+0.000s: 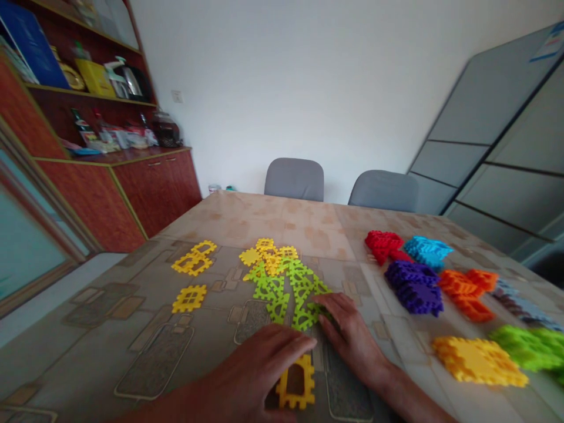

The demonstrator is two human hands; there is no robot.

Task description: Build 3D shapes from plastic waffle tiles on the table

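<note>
- Yellow four-pane plastic tile [189,298] sits alone leftward on the tabletop [238,217].
- Left hand [264,361] curls around a yellow arch-cut plastic frame [309,380]; can't tell if it's pinching.
- Lime-green toothed plastic tiles [269,288] lie beyond, pile stretching away.
- Right hand [348,329] is nearer those, fingers bent at their right edge, grip unclear.

From here the yellow frame [309,382] looks smooth plastic, the cabinet [161,188] past the counter's [273,220] far left corner satiny wood.
</note>
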